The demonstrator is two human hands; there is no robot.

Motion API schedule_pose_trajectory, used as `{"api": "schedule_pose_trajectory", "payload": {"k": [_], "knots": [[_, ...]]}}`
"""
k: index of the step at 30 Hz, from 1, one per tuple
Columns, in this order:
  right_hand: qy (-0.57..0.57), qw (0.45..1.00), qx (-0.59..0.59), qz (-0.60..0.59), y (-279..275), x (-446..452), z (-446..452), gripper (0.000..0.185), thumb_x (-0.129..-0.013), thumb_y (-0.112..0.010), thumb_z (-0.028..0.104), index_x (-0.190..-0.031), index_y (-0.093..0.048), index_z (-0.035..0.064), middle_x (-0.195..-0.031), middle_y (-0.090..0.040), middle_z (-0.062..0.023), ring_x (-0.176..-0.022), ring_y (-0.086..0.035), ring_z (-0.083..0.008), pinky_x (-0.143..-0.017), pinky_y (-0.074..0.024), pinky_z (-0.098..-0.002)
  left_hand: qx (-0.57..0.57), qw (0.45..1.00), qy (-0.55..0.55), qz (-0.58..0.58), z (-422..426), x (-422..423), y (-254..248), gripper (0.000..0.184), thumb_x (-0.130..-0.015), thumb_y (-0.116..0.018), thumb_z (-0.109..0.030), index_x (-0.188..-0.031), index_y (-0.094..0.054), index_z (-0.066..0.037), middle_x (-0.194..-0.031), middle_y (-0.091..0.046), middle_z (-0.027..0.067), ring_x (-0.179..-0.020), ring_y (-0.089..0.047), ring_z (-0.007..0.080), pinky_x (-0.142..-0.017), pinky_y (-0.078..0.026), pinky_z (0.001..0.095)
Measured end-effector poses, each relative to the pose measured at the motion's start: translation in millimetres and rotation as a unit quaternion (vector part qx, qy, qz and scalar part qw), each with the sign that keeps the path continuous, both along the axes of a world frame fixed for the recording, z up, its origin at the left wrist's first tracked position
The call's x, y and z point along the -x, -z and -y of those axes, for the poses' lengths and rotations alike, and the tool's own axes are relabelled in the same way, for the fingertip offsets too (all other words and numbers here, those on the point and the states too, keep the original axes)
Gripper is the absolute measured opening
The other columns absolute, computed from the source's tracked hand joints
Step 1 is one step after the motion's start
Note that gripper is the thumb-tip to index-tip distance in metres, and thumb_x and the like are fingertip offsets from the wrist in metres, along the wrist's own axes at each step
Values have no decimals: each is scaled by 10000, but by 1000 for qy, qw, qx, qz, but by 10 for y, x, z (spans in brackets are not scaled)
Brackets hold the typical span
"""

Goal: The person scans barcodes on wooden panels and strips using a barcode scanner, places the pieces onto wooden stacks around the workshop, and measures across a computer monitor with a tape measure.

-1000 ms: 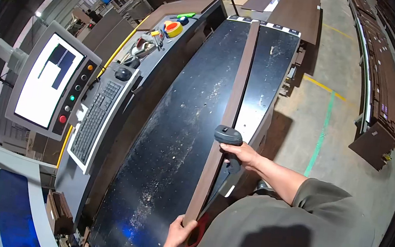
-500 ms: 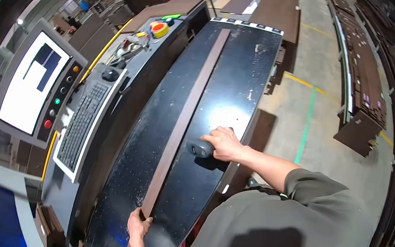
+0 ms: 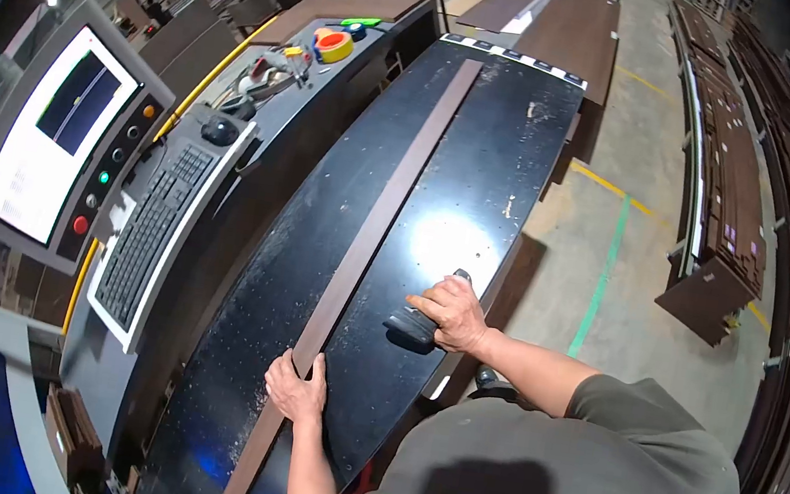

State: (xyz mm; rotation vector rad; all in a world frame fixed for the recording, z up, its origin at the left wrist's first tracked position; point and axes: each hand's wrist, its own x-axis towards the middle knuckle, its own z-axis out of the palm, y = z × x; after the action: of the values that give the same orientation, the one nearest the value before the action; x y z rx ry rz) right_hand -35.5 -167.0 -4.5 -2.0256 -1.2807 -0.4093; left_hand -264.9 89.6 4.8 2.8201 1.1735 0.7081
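Observation:
A long, narrow brown board strip (image 3: 388,208) lies lengthwise on the black tabletop (image 3: 494,150). My left hand (image 3: 297,390) grips it across its width in the lower middle of the view, thumb on the right edge and fingers on the left. To the right of the strip, my right hand (image 3: 454,314) is wrapped round a dark handheld barcode scanner (image 3: 412,330), held low over the table. The scanner's head points left toward the strip. My palm and fingers cover most of its handle.
On the left stand a monitor (image 3: 52,138) with side buttons, a keyboard (image 3: 157,239) and a mouse (image 3: 221,130). Tape rolls (image 3: 333,45) and tools sit on the side bench. Stacked brown boards (image 3: 723,212) line the floor at right; larger panels (image 3: 565,44) lie beyond the table.
My left hand has moved farther up along the strip. The scanner, in my right hand, is slightly lower and farther right in view. The monitor's picture has changed.

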Motion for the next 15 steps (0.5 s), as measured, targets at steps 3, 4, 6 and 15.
{"api": "schedule_pose_trajectory", "payload": {"k": [3,4,6,15], "knots": [[4,1000,-6,-5,20,1,29,607,-622,-716,24,-1217,-726,140,-998,-675,-29,-997,-638,-251,-1024,-440,-428,-6,1000,5,-11,17,-35,3,576,-840,-813,-489,-1213,-690,-68,-1200,-657,128,-1148,-593,342,-987,-481,492],[5,1000,-12,-6,26,3,15,609,-620,-717,25,-1218,-727,142,-999,-674,-28,-998,-637,-252,-1025,-441,-431,-9,1000,7,-10,13,-32,7,578,-843,-810,-493,-1216,-689,-69,-1201,-657,127,-1148,-593,341,-986,-481,491],[1,1000,-15,-5,41,-5,21,610,-620,-718,22,-1219,-727,139,-999,-674,-27,-997,-635,-249,-1022,-444,-431,-15,1000,9,-9,14,-23,21,582,-848,-803,-502,-1222,-689,-71,-1203,-657,126,-1149,-594,341,-985,-481,488],[-5,1000,-14,-22,27,13,55,629,-620,-717,0,-1236,-722,131,-1005,-674,-28,-1007,-635,-245,-1054,-438,-433,-19,1000,6,-1,34,-24,30,590,-844,-801,-513,-1206,-701,-58,-1197,-661,124,-1137,-604,341,-982,-484,480]]}}
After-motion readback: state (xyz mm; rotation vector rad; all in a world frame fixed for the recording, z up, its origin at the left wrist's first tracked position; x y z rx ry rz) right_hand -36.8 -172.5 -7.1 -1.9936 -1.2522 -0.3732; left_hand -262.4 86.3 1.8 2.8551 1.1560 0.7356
